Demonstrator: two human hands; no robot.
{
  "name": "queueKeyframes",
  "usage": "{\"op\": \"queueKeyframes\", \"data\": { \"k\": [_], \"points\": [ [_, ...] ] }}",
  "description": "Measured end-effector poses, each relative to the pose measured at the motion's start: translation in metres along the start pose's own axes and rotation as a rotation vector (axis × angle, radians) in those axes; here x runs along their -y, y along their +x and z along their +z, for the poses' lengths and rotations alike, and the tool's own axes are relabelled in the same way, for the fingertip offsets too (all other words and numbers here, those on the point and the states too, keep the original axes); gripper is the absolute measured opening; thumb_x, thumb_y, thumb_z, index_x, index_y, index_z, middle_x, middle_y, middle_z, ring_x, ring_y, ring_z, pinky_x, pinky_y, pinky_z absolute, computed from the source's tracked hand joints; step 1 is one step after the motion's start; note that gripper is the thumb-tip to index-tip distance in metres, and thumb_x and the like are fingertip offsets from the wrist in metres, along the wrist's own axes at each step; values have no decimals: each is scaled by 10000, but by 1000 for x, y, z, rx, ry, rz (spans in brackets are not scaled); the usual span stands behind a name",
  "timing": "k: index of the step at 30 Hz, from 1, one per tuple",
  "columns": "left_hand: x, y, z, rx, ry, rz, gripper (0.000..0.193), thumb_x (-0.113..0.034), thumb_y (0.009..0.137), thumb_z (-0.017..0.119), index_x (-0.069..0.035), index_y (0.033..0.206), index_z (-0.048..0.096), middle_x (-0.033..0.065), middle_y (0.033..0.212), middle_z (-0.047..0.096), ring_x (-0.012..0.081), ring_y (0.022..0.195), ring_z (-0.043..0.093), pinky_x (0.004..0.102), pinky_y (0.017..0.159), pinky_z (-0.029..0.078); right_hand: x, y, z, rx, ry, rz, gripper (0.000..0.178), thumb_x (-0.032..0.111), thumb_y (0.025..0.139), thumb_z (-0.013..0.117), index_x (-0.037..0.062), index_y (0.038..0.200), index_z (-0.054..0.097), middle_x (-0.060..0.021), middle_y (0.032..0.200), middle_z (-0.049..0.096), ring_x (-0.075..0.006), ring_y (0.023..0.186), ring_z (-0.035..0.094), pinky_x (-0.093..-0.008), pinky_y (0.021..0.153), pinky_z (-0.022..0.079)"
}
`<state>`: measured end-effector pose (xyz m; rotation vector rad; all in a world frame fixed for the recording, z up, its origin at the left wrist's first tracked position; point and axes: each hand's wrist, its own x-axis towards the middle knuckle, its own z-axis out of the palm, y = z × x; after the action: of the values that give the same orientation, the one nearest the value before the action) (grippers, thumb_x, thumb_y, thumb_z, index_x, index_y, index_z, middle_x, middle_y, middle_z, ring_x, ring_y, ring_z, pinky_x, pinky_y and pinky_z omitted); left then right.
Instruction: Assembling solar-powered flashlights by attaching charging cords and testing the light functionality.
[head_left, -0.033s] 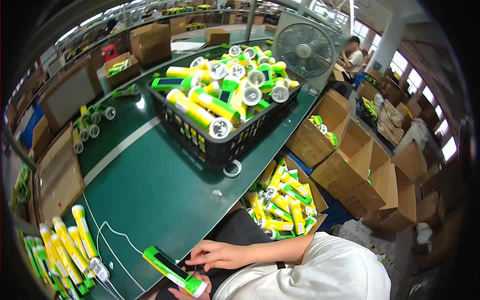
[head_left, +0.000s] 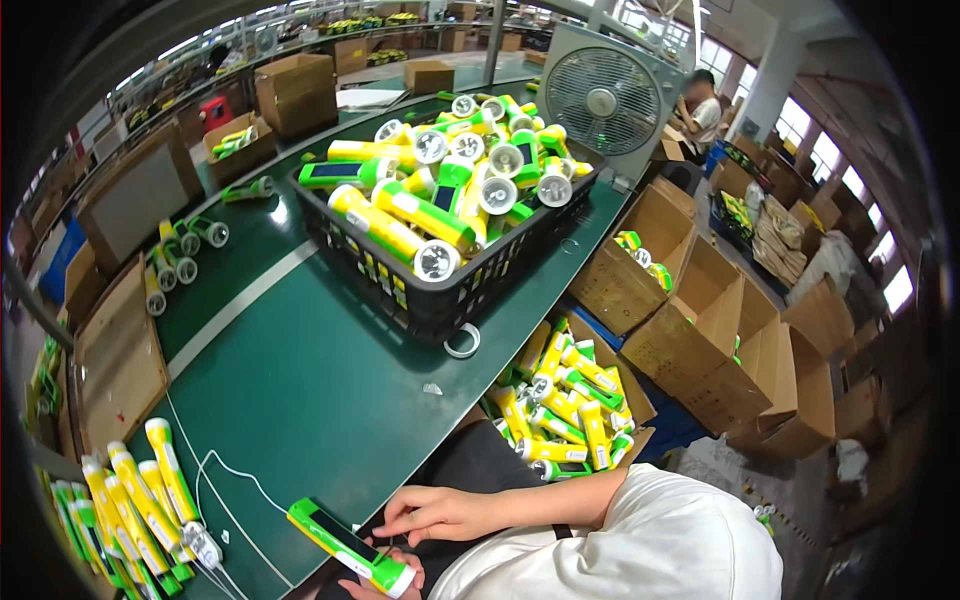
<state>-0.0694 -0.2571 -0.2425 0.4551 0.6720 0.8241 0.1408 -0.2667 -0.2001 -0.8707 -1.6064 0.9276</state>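
A green-and-yellow flashlight [head_left: 345, 545] with a dark solar panel and white head lies at the table's near edge. My left hand [head_left: 388, 578] is closed around it near the head end, partly hidden beneath. A thin white cable [head_left: 238, 466] runs to its far end from a white power block [head_left: 203, 545]. Just right of the flashlight is my right hand [head_left: 440, 512], its fingers bent and drawn together; what they hold, if anything, cannot be made out. Several similar flashlights [head_left: 140, 500] lie in a group at the left near edge.
A black basket [head_left: 420, 310] heaped with flashlights stands on the green table [head_left: 290, 400]. Beside it lies a white ring [head_left: 462, 341]. On the right are an open carton of flashlights [head_left: 575, 410] and other cartons [head_left: 690, 350]. Behind stand a fan [head_left: 605, 100] and a seated person [head_left: 702, 115].
The view has shifted very slightly. My hands and the flashlight keep the same place relative to each other.
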Motion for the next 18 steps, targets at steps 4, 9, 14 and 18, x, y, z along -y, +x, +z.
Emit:
{"op": "queueKeyframes", "data": {
  "k": [4,9,14,18],
  "points": [
    [-11,-3,8,18,102,-68,867,-792,753,391,-85,1246,476,87,992,596,245,830,577,385,718,478,-1,0,1,-73,62,-62,287,-1,807,629,46,1090,637,-90,983,557,-219,934,543,-321,799,447],
    [-15,3,15,50,44,-48,840,-782,772,368,-81,1218,491,72,966,589,238,820,569,355,692,470,4,8,-7,-111,-103,-178,203,37,780,670,34,983,672,-96,994,611,-251,906,562,-347,762,462],
    [-21,6,24,149,133,-39,928,-847,736,276,-62,1173,505,85,903,582,236,766,562,307,626,444,-3,6,-8,-105,-134,-184,202,19,786,656,41,985,674,-78,948,630,-223,849,600,-326,724,481],
    [-13,5,29,39,4,22,752,-737,807,360,-83,1154,494,70,793,556,206,631,536,270,499,379,2,0,-2,-100,-64,-43,220,-4,807,631,31,1022,652,-91,930,625,-204,802,625,-307,675,490]
  ]
}}
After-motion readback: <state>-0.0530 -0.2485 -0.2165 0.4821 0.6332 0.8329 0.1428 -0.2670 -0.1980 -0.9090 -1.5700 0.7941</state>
